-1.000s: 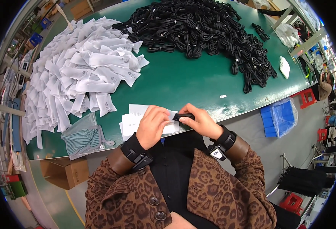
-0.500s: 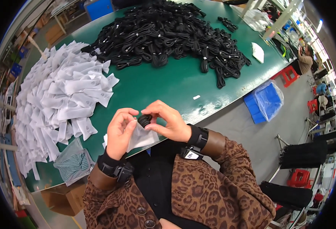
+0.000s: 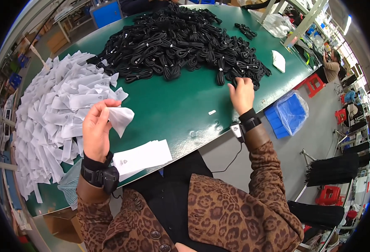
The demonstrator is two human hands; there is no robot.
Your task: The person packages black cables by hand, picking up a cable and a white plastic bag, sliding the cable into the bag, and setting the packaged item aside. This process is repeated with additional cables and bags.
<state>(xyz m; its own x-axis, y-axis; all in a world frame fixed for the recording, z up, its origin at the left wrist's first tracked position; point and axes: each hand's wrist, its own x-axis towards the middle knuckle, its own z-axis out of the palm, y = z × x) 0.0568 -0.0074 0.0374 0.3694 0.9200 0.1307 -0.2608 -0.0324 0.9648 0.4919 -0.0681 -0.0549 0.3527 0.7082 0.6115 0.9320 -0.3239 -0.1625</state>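
My left hand [image 3: 96,132] pinches a white translucent pouch [image 3: 122,119] beside a large heap of similar white pouches [image 3: 52,111]. Whether anything is inside the held pouch does not show. Reaching out to the right, my right hand [image 3: 242,96] has its fingers curled over a bundle at the near right edge of a big pile of black coiled cables [image 3: 172,46]. That bundle is mostly hidden under the hand. A stack of flat white pouches [image 3: 145,157] lies at the table's near edge, between my forearms.
The table top is green [image 3: 172,101]. It bears a small white label [image 3: 211,112], a white pad [image 3: 278,61] and, near my left wrist, a bag with teal striped contents [image 3: 70,185]. A lined blue bin [image 3: 286,115] stands on the floor at right. A person [image 3: 331,66] sits farther off.
My hands have separated; earlier they held a small black coil together over white pouch material. The left has moved left with a pouch, the right far right to the cable pile.
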